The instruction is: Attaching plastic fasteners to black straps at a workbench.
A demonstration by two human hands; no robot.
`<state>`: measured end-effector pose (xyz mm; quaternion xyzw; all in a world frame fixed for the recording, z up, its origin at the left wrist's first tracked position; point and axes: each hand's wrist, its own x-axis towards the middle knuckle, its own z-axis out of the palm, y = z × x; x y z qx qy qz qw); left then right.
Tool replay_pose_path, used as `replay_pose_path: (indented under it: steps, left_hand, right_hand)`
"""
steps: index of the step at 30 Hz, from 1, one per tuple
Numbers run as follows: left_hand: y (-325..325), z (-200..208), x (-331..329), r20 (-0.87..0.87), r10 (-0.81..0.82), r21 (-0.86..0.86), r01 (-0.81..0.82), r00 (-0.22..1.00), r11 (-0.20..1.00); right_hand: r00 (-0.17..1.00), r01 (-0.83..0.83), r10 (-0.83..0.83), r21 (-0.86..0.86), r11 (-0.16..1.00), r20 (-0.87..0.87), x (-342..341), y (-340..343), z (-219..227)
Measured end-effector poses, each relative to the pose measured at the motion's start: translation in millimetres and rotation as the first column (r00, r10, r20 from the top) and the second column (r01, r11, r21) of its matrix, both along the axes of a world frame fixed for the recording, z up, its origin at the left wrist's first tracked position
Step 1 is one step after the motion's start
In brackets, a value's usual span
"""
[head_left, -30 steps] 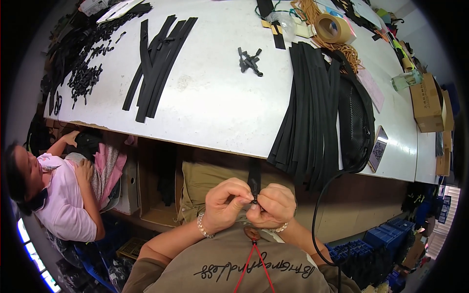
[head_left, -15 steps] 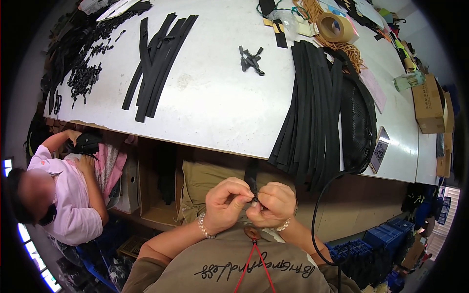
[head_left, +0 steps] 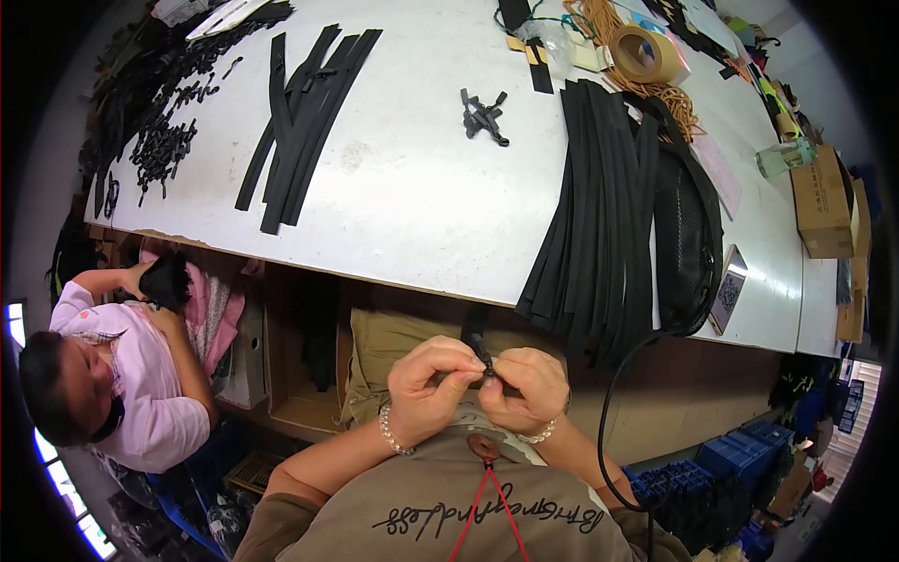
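Over on the left, the co-worker (head_left: 122,384) has shifted, head now lower and farther in, hands around a black bundle (head_left: 167,281); closer in, the black strip (head_left: 475,323) has its far end swung slightly left, while the person's two hands have hardly budged!

Now the writing: large dark script (head_left: 487,520) sprawls across the brown top (head_left: 440,539); small printed characters run down the side of the cardboard box (head_left: 824,201) at the right; and a square code pattern sits on the flat rectangular thing (head_left: 729,292) near the table's edge.

To the grip, and it's tight: the left hand (head_left: 433,384) pinches thumb against forefinger, closed on a small dark piece (head_left: 489,369) at the strip's near end; the right hand (head_left: 527,389), fingers curled, thumb pressed in, closes on that same piece from the other side; its exact shape is too small to tell. Strip and piece are held just in front of the chest, below the edge of the white table (head_left: 421,215).
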<state>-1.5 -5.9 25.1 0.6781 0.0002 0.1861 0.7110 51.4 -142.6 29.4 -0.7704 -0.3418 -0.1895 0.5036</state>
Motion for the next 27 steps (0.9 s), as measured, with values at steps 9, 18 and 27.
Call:
replay_pose_path:
  steps: [9,18,27]
  left_hand:
    - [1.2,1.3,-3.0,-0.067,-0.027,-0.07,0.022,0.997,0.997]
    - [10.8,14.9,0.3,-0.313,-0.284,-0.408,0.142,0.906,0.902]
    - [15.4,11.9,-1.4,-0.294,-0.261,-0.323,0.161,0.92,0.932]
  right_hand:
    - [0.991,-0.044,0.046,0.019,0.999,-0.127,-0.7,-2.9,5.8]
    - [0.672,-0.053,0.216,0.245,0.968,-0.708,-4.8,-14.2,10.1]
    - [0.807,-0.178,0.227,0.143,0.974,-0.546,-0.8,-14.1,17.0]
